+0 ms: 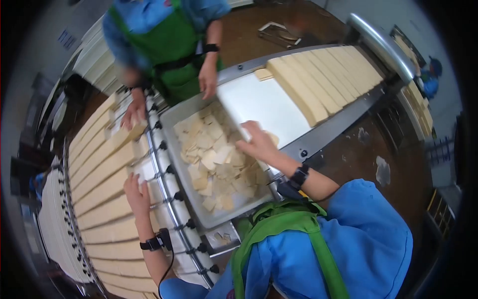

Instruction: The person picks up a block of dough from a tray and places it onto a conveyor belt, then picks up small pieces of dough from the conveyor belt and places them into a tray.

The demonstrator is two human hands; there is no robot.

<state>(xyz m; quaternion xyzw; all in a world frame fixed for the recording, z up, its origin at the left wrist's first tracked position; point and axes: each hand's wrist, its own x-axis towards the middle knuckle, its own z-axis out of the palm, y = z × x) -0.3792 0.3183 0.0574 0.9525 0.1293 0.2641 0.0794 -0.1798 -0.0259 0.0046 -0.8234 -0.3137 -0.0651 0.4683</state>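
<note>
My left hand (137, 195) is at the inner end of the pale stacked rows (104, 202) on the left conveyor, fingers a little apart, nothing visible in its grasp. Over the near edge of the white belt (266, 107), beside the grey bin, my right hand (260, 143) has its thumb spread from its fingers. A pale piece partly shows behind that hand. The grey bin (219, 217) between both hands holds several thin, flat, pale pieces (214, 159). Long pale stacks (318, 82) lie side by side on the right belt, with a small piece (263, 74) near them.
Across the bin stands a co-worker in a green apron (177, 62), one hand (134, 113) on a left row and the other (208, 77) above the bin's far edge. A metal rail with black clamps (172, 169) separates bin and left conveyor. A metal roller (381, 47) is at upper right.
</note>
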